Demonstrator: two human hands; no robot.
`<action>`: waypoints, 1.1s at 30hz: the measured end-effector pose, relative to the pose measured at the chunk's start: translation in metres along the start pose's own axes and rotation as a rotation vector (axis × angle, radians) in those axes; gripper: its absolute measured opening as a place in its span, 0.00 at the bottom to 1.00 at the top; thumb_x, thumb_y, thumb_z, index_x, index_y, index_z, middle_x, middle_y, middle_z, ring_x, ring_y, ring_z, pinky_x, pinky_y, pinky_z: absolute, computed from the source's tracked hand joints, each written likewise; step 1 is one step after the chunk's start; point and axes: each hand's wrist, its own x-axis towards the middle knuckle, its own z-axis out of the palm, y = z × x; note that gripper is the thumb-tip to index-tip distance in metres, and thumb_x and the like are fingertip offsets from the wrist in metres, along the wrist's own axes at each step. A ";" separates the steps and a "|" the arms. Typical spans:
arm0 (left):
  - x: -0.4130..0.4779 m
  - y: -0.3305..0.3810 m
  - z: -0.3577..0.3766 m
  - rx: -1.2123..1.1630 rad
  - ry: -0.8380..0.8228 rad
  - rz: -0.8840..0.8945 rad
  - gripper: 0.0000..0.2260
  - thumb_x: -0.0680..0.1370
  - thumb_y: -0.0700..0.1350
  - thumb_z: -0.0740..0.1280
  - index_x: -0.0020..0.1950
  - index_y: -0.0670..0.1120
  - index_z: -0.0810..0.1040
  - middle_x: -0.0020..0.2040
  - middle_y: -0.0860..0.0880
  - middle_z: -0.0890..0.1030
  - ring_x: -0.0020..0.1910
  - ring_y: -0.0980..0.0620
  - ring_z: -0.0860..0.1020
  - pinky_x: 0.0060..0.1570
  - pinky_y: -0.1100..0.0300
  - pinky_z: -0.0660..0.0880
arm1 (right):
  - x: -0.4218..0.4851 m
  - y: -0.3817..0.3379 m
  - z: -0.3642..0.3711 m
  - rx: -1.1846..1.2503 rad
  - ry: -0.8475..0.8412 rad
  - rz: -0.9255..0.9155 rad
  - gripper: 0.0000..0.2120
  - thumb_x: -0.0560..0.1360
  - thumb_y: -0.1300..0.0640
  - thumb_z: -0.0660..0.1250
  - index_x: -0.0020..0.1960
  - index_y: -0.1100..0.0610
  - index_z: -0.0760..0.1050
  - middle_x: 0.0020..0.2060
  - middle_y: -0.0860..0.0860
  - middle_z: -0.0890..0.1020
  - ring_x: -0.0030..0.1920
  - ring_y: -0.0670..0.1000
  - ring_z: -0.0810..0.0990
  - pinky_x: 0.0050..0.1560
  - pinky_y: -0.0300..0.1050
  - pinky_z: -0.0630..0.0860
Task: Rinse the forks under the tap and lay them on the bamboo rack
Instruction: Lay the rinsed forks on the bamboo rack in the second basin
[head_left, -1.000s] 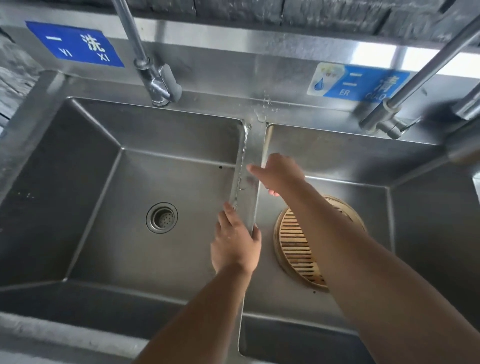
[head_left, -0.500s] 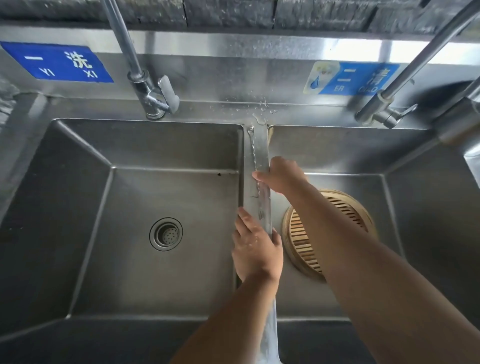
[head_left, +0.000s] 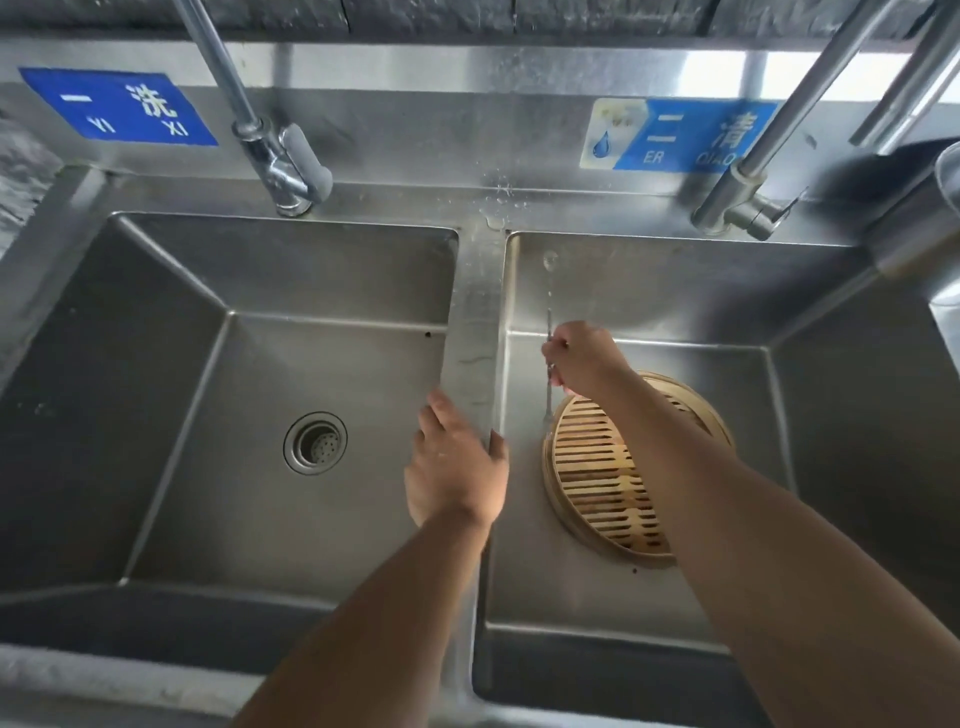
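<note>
A stainless double sink fills my view, two basins split by a steel divider (head_left: 475, 332) under a steel backsplash. My right hand (head_left: 584, 358) is over the right basin (head_left: 675, 291), fingers curled and pinched on a fork (head_left: 548, 382) that stands nearly upright, its handle rising just above the knuckles and its tines pointing down. A thin thread of water (head_left: 549, 291) falls onto the top of the fork. My left hand (head_left: 454, 467) holds nothing: it rests on the divider with the fingers loosely spread, the thumb on the right-basin side and the other fingers lapping over toward the left basin (head_left: 156, 364).

Just below and to the right of my right hand, the round bamboo rack (head_left: 597, 467) lies on the floor of the right basin, partly hidden by my right forearm; the fork's tines hang just beside its far-left rim, and I cannot tell whether they touch it. Left of my left hand, the round drain strainer (head_left: 315, 442) sits in the floor of the left basin. Beyond both hands, one tap (head_left: 283, 161) stands behind the left basin and another tap (head_left: 737, 202) behind the right. On the backsplash a blue sign (head_left: 119, 106) marks the left side and a second blue sign (head_left: 685, 135) the right.
</note>
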 end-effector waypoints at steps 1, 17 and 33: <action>0.000 0.001 0.001 0.015 0.007 -0.010 0.37 0.73 0.58 0.64 0.74 0.41 0.56 0.63 0.43 0.74 0.55 0.40 0.79 0.43 0.47 0.77 | -0.002 0.015 -0.001 -0.015 0.009 -0.001 0.12 0.80 0.60 0.61 0.48 0.65 0.80 0.39 0.61 0.85 0.39 0.59 0.85 0.45 0.55 0.83; 0.004 -0.004 0.010 0.068 0.088 -0.032 0.34 0.74 0.62 0.64 0.73 0.47 0.57 0.66 0.43 0.73 0.56 0.34 0.78 0.52 0.42 0.75 | -0.024 0.194 0.039 -0.440 -0.236 -0.022 0.11 0.80 0.61 0.63 0.59 0.62 0.78 0.51 0.56 0.81 0.45 0.52 0.80 0.48 0.44 0.79; 0.005 -0.004 0.011 0.063 0.123 -0.022 0.29 0.73 0.63 0.64 0.67 0.49 0.61 0.60 0.48 0.77 0.52 0.37 0.79 0.50 0.46 0.74 | -0.013 0.213 0.071 -0.241 -0.303 0.152 0.12 0.78 0.61 0.68 0.60 0.60 0.77 0.44 0.52 0.80 0.43 0.52 0.81 0.43 0.45 0.80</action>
